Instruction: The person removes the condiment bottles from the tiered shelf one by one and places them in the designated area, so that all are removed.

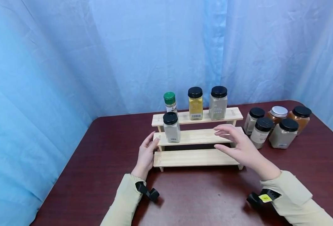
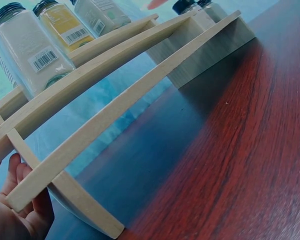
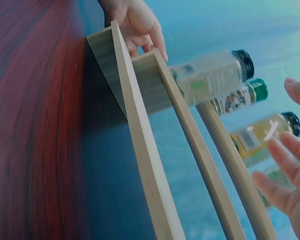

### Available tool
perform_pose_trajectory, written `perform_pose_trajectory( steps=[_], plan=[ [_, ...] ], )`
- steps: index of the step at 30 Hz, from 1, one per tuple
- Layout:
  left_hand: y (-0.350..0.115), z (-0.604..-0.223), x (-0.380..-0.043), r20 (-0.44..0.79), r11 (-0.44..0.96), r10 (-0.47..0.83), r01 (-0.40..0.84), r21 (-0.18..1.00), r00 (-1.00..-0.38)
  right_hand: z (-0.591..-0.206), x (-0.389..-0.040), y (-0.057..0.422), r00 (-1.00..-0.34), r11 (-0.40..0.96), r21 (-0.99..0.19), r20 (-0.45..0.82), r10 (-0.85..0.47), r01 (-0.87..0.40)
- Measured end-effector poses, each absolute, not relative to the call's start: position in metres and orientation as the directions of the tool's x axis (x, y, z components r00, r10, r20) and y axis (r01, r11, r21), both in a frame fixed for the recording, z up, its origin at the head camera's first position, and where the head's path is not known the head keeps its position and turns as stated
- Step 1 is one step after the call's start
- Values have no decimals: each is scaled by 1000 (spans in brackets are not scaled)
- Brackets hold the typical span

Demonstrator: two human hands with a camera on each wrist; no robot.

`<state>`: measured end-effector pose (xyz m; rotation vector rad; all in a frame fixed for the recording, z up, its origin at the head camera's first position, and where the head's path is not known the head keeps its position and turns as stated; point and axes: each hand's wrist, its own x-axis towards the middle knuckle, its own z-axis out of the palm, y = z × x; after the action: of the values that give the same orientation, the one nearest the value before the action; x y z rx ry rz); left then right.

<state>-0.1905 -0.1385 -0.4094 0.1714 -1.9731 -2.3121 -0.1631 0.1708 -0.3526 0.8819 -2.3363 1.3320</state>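
Note:
A three-step wooden spice rack [image 1: 196, 158] stands on the table. My left hand [image 1: 145, 156] holds its left end, thumb at the middle step's edge; in the left wrist view the curled fingers [image 2: 27, 200] show beside the side support. On the middle step, near that hand, stands a pale spice jar [image 1: 172, 131] with a black lid. The top step bears a green-capped bottle [image 1: 170, 99], a yellow spice jar [image 1: 196, 106] and a grey black pepper jar [image 1: 218, 106]. Over the right part of the rack my right hand [image 1: 238, 146] hovers with spread fingers and holds nothing.
Several more jars stand grouped right of the rack, among them a silver-lidded jar [image 1: 278, 113], an orange-brown jar [image 1: 300, 117] and a grey jar [image 1: 284, 135]. Blue curtains [image 1: 155, 56] hang behind the dark red table [image 1: 200, 201].

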Motion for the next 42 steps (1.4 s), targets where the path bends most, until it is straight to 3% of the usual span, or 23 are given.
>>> perform_pose_trajectory(
  steps=[14,42],
  plan=[
    [-138,-409,-191,-23,-146,-139,-2,989,-990,-337,-183,124,-743,306,-693,508,-435,-653],
    [-139,-411,-193,-53,-148,-131,-33,988,-990,-326,-206,73,-790,295,-776,386,-476,-557]
  ],
)
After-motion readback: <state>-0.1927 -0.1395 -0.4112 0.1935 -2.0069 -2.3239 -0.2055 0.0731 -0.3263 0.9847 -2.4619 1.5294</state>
